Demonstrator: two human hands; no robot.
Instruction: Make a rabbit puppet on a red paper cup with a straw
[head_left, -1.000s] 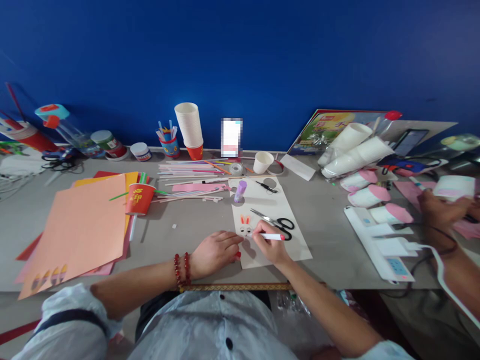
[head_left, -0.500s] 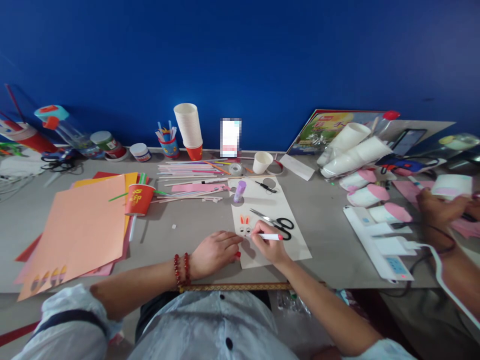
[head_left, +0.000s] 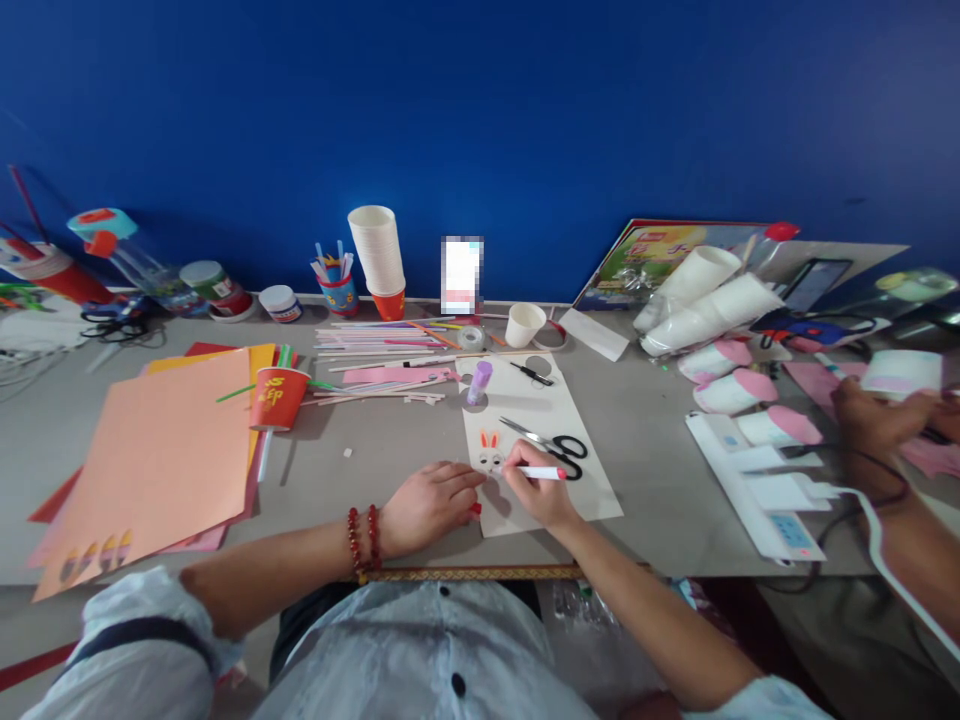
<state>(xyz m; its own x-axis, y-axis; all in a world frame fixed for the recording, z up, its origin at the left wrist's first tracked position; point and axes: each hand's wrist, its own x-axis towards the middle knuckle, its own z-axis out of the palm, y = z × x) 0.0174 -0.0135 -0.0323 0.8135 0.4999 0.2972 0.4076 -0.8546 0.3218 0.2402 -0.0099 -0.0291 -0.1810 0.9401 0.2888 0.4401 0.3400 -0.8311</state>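
Note:
My right hand [head_left: 541, 490] grips a white marker [head_left: 541, 473] with a red end, its tip side down at a small white rabbit face [head_left: 491, 460] with orange ears and drawn eyes. The face lies on a white paper sheet [head_left: 570, 410] with round cut-outs. My left hand [head_left: 435, 505] rests at the sheet's left edge, fingertips by the rabbit face. A red marker cap [head_left: 475, 511] pokes out between its thumb and fingers. Black-handled scissors [head_left: 551, 445] lie just beyond my right hand. A purple glue stick [head_left: 480, 382] stands on the sheet.
Coloured paper [head_left: 172, 440] and a red cup [head_left: 278, 399] lie left. Straws [head_left: 382, 340], stacked cups [head_left: 375, 250] and a white cup [head_left: 525, 324] are at the back. A power strip [head_left: 757, 490] is right, with a co-worker's hand [head_left: 877, 415] holding a cup beyond it.
Almost nothing differs. My right hand and the marker stay at the rabbit face, and my left hand keeps its place. The co-worker's cup has shifted very slightly.

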